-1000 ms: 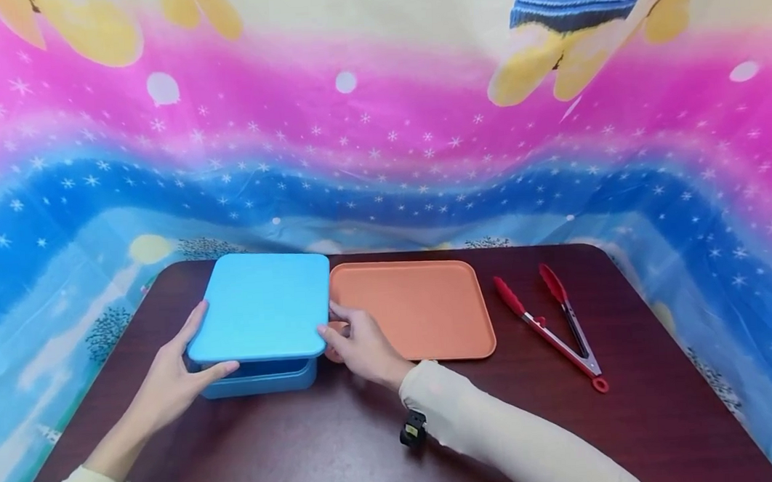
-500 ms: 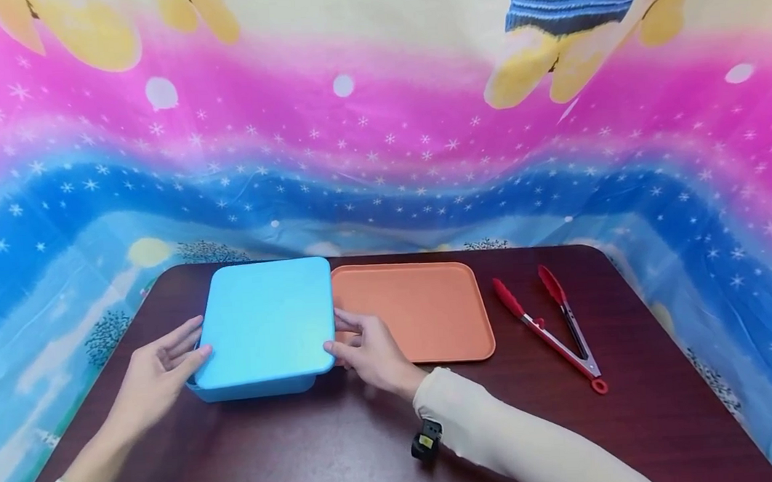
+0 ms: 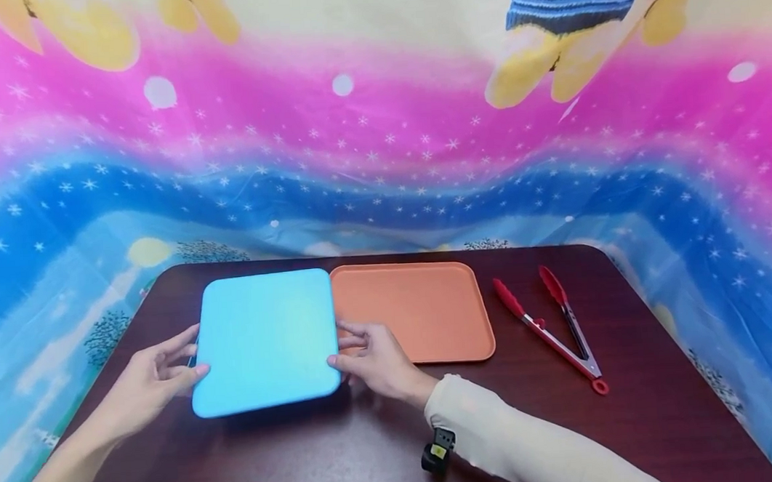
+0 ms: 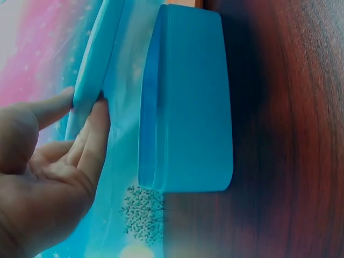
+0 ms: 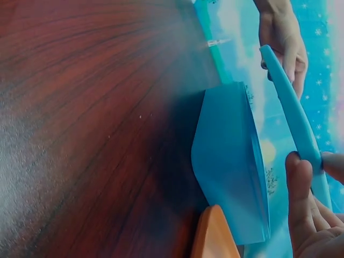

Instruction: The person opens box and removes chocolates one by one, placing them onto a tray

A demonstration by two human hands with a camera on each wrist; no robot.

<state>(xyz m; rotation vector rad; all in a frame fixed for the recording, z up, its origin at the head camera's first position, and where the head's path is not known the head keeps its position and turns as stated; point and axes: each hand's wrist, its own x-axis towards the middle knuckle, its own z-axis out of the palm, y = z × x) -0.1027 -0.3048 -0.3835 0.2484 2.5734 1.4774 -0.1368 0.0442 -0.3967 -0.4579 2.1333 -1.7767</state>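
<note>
A flat light-blue lid (image 3: pixel 267 342) is held up level between both hands. My left hand (image 3: pixel 147 384) pinches its left edge, thumb on top and fingers beneath. On the opposite edge, my right hand (image 3: pixel 382 365) pinches it near the front corner. Under the lid stands a blue rectangular box (image 4: pixel 196 102) on the table, hidden in the head view. Both wrist views show a wide gap between the raised lid and the box's open top (image 5: pixel 258 156). The inside of the box is mostly out of sight.
An orange tray (image 3: pixel 422 312) lies right beside the box. Farther right, red-tipped tongs (image 3: pixel 561 341) lie spread on the dark wooden table (image 3: pixel 383 445). A colourful printed cloth (image 3: pixel 380 125) hangs behind the table.
The lid has come toward the person and now covers the box's front in the head view. The left hand went from the box's front left corner to pinching the lid's edge.
</note>
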